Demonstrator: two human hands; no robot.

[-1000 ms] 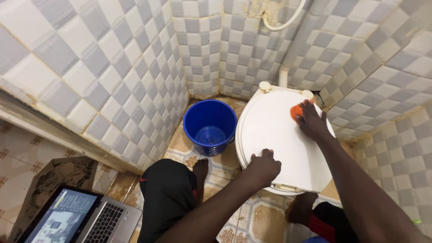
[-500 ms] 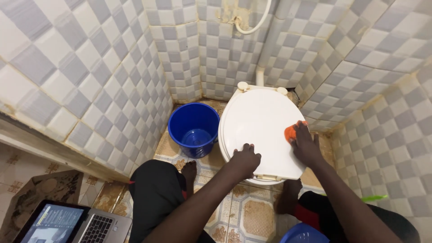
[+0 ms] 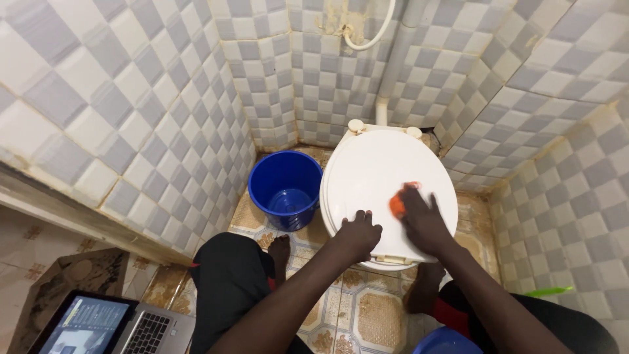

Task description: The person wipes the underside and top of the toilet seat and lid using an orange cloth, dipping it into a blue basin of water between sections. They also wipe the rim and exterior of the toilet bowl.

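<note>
I pressed the sponge (image 3: 397,204) flat under my gripping right hand (image 3: 422,221), left hand (image 3: 359,234) spread open, bracing the lid (image 3: 373,170).

We note walls (image 3: 164,98) tiled in a checkerboard of pale grey-lilac and white squares, with yellowish-brown staining along the grout, and a floor (image 3: 373,314) of cream tiles carrying brown ornamental motifs. The closed toilet lid (image 3: 373,164) is plain off-white, the sponge (image 3: 397,204) under the right hand (image 3: 422,223) is bright orange, the bucket (image 3: 285,187) beside the toilet is deep blue, and the pipe (image 3: 393,65) and hose (image 3: 377,33) behind are white. We also record black shorts (image 3: 229,282) with a red trim, a silver laptop (image 3: 108,324) with a blue-lit screen, a blue rim (image 3: 445,341) at the bottom edge and a green strip (image 3: 544,292) at the right.
</note>
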